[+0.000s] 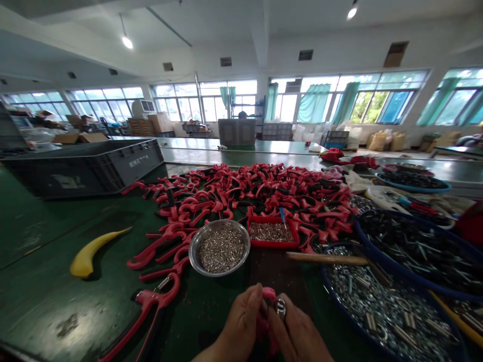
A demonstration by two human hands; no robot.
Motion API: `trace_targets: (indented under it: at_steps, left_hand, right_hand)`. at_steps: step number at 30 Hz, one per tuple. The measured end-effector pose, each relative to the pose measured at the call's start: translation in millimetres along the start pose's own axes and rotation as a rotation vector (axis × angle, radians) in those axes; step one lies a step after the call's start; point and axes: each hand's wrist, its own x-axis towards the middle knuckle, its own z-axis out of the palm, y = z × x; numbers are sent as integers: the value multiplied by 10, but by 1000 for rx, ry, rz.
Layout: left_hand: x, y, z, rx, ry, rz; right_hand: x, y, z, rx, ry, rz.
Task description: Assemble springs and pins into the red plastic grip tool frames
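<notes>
My left hand [241, 319] is closed around a red tool part [268, 294], low in the middle of the view. My right hand [300, 329] is closed against the same part from the right. A small shiny metal piece [280, 307], perhaps a spring, shows at its fingers. Most of the part is hidden by my hands. Just ahead are a steel bowl [193, 255] of small metal pieces and a red tray [273, 245] of rivet-like pieces. A red plier-like tool [149, 299] with a spring lies to the left.
A large pile of red and black tool parts [241, 186] spreads beyond the bowl. A banana [88, 255] and a grey crate [86, 173] are at left. On the right, a wooden-handled hammer [328, 258] lies across a blue basin [326, 286] of metal hardware, near another basin [362, 231] of black-headed parts.
</notes>
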Motion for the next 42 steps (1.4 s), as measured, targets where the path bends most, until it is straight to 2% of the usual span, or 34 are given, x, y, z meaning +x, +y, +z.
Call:
trace_targets:
  at_steps: [8, 11, 14, 17, 24, 27, 30, 34, 36, 39, 42]
  left_hand:
    - [-61, 83, 5, -6, -86, 15]
    - [-76, 76, 6, 1, -55, 20]
    - [-81, 41, -9, 107, -70, -2]
    - [-90, 20, -18, 246, -67, 12]
    - [21, 46, -34, 382, -117, 10]
    - [178, 110, -72, 542, -119, 35]
    - [306, 266, -122, 790, -100, 91]
    - [298, 441, -153, 1031, -98, 224]
    - [249, 412, -130, 1063, -96, 273]
    - [198, 261, -78, 1066, -40, 249]
    - [187, 147, -82, 1041, -17, 159]
  right_hand:
    - [-46, 8, -63, -61, -59, -98]
    - [-2, 32, -123, -113, -202, -144]
    - [27, 37, -177, -233, -375, -209]
    - [2, 51, -190, -309, -443, -180]
    - [32, 36, -213, -149, -426, -55]
    - [118, 13, -166, 49, -311, 43]
    - [204, 33, -100, 267, -189, 167]
    - [312, 87, -98, 471, -92, 351]
    - [346, 92, -106, 523, -71, 417]
    - [350, 81, -108, 530, -62, 457]
    - [384, 93, -221, 379, -165, 352]
